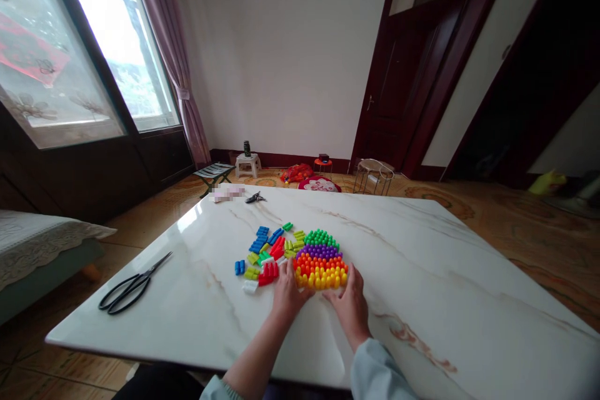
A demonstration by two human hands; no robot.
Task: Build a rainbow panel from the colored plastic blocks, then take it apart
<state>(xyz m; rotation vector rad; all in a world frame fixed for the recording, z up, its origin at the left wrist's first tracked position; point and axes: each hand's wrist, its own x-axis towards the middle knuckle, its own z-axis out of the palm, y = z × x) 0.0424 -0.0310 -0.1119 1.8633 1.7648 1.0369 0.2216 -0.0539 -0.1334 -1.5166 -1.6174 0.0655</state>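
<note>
Rows of round-topped plastic pegs (321,257) stand packed together on the white marble-look table (450,262). Green rows lie at the far side, then purple, orange and yellow toward me. My left hand (288,290) grips the near left corner of these rows, thumb along the front. At the near right corner, my right hand (350,303) holds the other side with its thumb in front too. The undersides of the pegs are hidden. Left of them lie loose clusters of small plastic pieces: blue (259,242), red (269,274), yellow-green (252,273) and white (250,287).
Black-handled scissors (129,289) lie at the table's left. Dark pliers-like cutters (255,197) and a paper or packet (228,193) are near the far edge. Beyond stand a white stool (248,165), a round stool (374,174) and a red bag (297,172) on the floor.
</note>
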